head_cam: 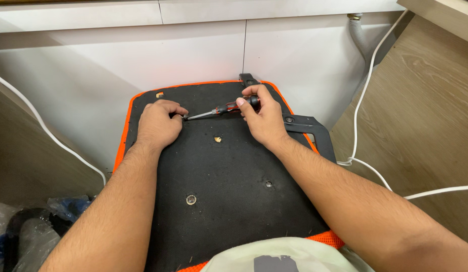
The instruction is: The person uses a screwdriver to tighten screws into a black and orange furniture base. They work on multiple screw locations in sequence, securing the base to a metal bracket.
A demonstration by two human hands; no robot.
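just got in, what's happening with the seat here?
A person has a chair seat turned underside up, black fabric with orange trim. The right hand grips a red and black screwdriver by its handle, shaft nearly level, tip aimed left. The left hand rests on the seat at the tip, fingers closed around that spot. A black metal bracket sits at the right edge. A screw shows lower down.

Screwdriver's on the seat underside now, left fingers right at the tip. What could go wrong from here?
1. The screwdriver lies at a shallow slant in the right hand; its tip could skid off and jab the left hand that steadies it.
2. The seat base appears to rest on the lap, so pushing might shift it.
3. The black bracket at the right edge looks loosely placed and may slip.
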